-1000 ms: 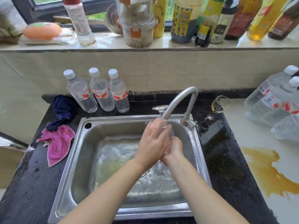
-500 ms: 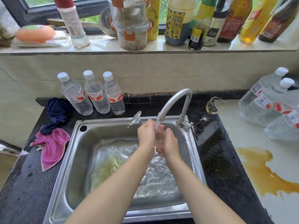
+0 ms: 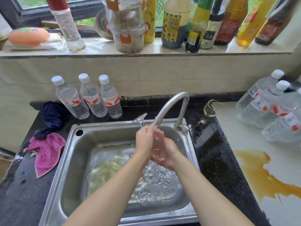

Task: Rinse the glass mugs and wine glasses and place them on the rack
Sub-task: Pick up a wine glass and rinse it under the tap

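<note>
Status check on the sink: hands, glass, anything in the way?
Left hand and right hand both grip wine glass under running faucet. Foot sticks up left. Second glass waits on counter. Nothing blocking.

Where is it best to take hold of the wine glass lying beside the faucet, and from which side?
Grip the wine glass round its bowl from above. It lies tipped on the counter, rim toward the wall, and its thin stem looks fragile and harder to pinch.
</note>
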`<state>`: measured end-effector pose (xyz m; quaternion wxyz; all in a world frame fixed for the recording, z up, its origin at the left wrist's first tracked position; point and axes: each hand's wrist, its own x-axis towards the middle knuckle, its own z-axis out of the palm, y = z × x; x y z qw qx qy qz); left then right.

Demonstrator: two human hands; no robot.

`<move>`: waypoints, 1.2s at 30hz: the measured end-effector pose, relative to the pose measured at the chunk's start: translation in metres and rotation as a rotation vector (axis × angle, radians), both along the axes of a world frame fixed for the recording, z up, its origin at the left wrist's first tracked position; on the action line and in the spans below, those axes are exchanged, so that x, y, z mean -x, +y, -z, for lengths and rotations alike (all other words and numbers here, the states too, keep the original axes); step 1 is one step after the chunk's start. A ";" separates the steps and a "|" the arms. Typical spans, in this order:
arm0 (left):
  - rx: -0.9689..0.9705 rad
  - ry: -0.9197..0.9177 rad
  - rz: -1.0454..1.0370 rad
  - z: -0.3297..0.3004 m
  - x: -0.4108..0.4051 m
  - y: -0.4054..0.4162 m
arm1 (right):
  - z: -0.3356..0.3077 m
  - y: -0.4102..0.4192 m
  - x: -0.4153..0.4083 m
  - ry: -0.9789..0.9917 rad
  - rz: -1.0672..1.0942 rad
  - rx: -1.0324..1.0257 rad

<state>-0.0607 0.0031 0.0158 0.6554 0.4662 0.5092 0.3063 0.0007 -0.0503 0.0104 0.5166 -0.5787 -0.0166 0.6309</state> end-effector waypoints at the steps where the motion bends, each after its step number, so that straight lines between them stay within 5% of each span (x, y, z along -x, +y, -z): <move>1: 0.019 0.008 0.047 0.001 0.003 0.005 | -0.002 0.003 -0.002 0.103 -0.026 -0.004; 3: 0.098 -0.009 0.028 -0.003 0.007 0.016 | -0.004 0.006 0.006 -0.026 -0.014 -0.036; 6: 0.207 -0.039 -0.201 -0.005 0.002 0.023 | 0.007 -0.001 0.026 -0.760 0.103 -0.225; 8: 0.160 0.013 -0.177 -0.005 -0.001 0.015 | 0.019 -0.007 0.028 -0.882 0.105 -0.259; 9: 0.136 0.014 -0.110 -0.006 -0.002 0.011 | 0.020 -0.010 0.024 -0.773 0.074 -0.181; 12: 0.314 -0.176 0.073 -0.005 0.003 0.011 | 0.011 -0.026 0.001 0.001 -0.082 0.006; 14: 0.457 -0.324 0.162 -0.005 0.003 0.011 | 0.010 -0.038 -0.010 0.235 -0.188 0.037; 16: 0.479 -0.319 0.114 -0.004 -0.005 0.006 | 0.014 -0.044 -0.007 0.131 -0.122 0.014; 19: 0.395 -0.149 -0.048 -0.007 -0.023 -0.002 | 0.025 -0.050 0.009 -0.481 0.118 -0.159; 21: 0.360 -0.118 -0.094 -0.009 -0.027 -0.002 | 0.030 -0.052 0.014 -0.661 0.107 -0.213; 23: 0.400 -0.221 -0.007 -0.007 -0.018 -0.001 | 0.025 -0.050 0.002 -0.426 0.096 -0.122; 27: 0.446 -0.473 0.254 -0.005 0.002 -0.001 | 0.011 -0.051 -0.016 0.394 -0.008 0.008; 30: 0.382 -0.309 0.110 -0.007 -0.004 -0.005 | 0.016 -0.048 -0.007 0.219 0.016 0.042; 33: 0.159 0.098 -0.038 0.000 -0.006 -0.003 | 0.023 -0.032 0.013 -0.002 0.160 0.039; 36: -0.151 0.234 0.177 0.008 0.002 -0.011 | 0.018 -0.022 0.020 0.107 0.144 0.030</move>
